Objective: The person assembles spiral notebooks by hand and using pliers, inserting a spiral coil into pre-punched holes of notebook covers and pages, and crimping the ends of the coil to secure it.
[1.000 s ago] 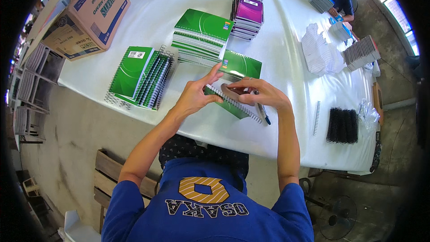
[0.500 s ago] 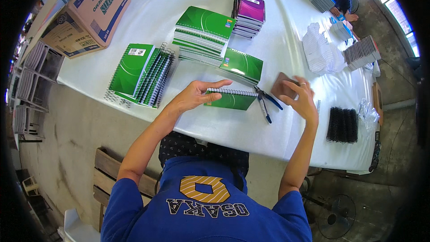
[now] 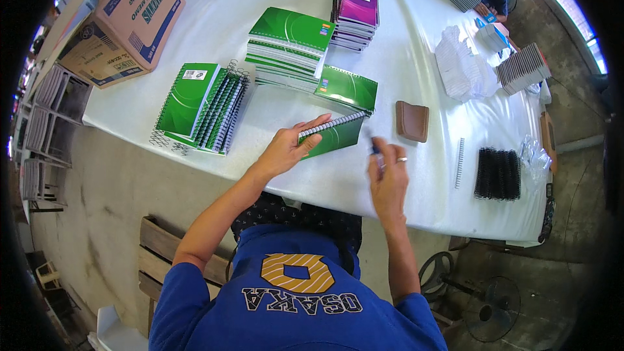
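Head: notebook [image 3: 338, 139] in left hand [image 3: 286, 149]

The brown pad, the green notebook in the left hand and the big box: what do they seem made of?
Brown pad: perhaps leather or plastic; it looks smooth with a soft sheen, which settles neither.
Green notebook: probably printed card, thin and flat; its spiral is pale, maybe metal or plastic.
Big box: most likely matt cardboard, being tan with folding flaps.
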`<state>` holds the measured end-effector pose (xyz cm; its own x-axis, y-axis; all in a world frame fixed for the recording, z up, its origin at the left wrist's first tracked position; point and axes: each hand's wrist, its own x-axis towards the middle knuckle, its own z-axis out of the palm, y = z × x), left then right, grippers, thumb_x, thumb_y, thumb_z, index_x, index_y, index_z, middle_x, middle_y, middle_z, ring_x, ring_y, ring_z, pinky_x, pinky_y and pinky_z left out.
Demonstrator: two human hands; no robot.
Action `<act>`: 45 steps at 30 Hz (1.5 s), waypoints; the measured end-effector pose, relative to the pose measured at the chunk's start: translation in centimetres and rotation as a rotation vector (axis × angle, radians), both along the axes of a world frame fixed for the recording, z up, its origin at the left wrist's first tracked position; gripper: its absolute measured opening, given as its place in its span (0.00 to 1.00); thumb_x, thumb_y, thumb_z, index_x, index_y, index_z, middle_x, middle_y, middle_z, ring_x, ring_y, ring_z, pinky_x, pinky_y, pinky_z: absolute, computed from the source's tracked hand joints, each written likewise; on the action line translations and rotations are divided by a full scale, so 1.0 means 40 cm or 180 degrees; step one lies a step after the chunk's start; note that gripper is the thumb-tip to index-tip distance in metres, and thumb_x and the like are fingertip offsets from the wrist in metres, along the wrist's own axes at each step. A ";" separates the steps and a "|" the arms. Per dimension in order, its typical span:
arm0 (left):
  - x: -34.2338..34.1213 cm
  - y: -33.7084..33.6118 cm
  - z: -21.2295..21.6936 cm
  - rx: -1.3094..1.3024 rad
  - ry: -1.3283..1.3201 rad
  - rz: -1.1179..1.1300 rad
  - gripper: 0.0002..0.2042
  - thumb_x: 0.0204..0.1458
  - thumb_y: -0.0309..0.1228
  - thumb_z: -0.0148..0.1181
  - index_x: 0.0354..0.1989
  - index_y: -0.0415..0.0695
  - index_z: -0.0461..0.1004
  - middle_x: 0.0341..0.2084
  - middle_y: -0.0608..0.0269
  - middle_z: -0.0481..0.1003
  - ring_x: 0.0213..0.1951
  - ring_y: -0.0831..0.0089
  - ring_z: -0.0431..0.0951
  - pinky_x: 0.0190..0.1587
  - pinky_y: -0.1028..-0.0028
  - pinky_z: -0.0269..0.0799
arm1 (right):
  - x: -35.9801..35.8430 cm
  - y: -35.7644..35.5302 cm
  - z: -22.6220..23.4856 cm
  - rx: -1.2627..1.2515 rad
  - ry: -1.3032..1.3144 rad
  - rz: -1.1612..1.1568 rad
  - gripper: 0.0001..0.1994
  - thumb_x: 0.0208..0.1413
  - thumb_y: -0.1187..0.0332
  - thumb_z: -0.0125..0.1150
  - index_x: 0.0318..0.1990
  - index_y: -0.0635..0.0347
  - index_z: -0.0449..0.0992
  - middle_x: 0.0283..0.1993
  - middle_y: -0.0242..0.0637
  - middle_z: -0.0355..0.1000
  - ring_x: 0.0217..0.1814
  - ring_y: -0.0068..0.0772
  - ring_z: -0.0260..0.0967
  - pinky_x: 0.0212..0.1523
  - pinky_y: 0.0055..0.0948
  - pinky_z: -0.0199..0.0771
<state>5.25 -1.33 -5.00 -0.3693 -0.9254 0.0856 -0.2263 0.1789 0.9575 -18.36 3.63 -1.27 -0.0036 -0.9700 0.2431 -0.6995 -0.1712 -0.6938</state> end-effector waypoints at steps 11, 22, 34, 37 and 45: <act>-0.053 0.046 0.116 -0.1656 -0.1576 0.0876 0.29 0.56 0.29 0.61 0.67 0.58 0.63 0.53 0.58 0.76 0.48 0.55 0.80 0.38 0.63 0.79 | 0.083 0.040 0.077 -0.1226 0.0714 0.0830 0.19 0.49 0.69 0.68 0.51 0.54 0.77 0.41 0.41 0.68 0.38 0.37 0.68 0.35 0.35 0.68; 0.079 0.083 0.280 -0.2601 -0.2736 0.1419 0.35 0.45 0.20 0.62 0.66 0.60 0.66 0.62 0.70 0.69 0.59 0.56 0.72 0.59 0.62 0.69 | 0.000 -0.044 0.119 0.0555 -0.0530 0.1396 0.13 0.63 0.72 0.54 0.53 0.62 0.74 0.34 0.36 0.68 0.31 0.26 0.67 0.32 0.28 0.70; 0.448 0.117 0.282 -0.0881 -0.2689 0.0421 0.45 0.39 0.65 0.56 0.68 0.54 0.62 0.69 0.59 0.59 0.73 0.48 0.45 0.70 0.46 0.40 | -0.086 -0.184 -0.018 -0.0885 0.0371 0.0347 0.12 0.58 0.63 0.63 0.43 0.63 0.78 0.42 0.45 0.71 0.42 0.46 0.71 0.41 0.39 0.70; 0.419 0.115 0.305 -0.0889 -0.2760 0.0663 0.44 0.41 0.66 0.53 0.67 0.53 0.64 0.69 0.60 0.59 0.73 0.49 0.45 0.70 0.46 0.38 | -0.010 -0.323 -0.004 0.0389 0.0664 -0.0599 0.19 0.57 0.55 0.64 0.38 0.66 0.77 0.36 0.48 0.77 0.38 0.53 0.74 0.42 0.44 0.73; 0.200 0.115 0.292 -0.2370 -0.2101 0.0886 0.31 0.48 0.37 0.66 0.65 0.58 0.68 0.69 0.64 0.59 0.73 0.48 0.47 0.68 0.44 0.43 | -0.065 -0.450 -0.035 0.1667 -0.0051 -0.0822 0.18 0.49 0.58 0.72 0.30 0.65 0.74 0.31 0.51 0.76 0.36 0.41 0.78 0.36 0.35 0.74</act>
<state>13.26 3.28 6.70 -0.3314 -0.7808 0.5297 -0.7907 0.5361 0.2957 -20.97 -14.35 -2.65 -0.2557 -0.9281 -0.2706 -0.6618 0.3721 -0.6508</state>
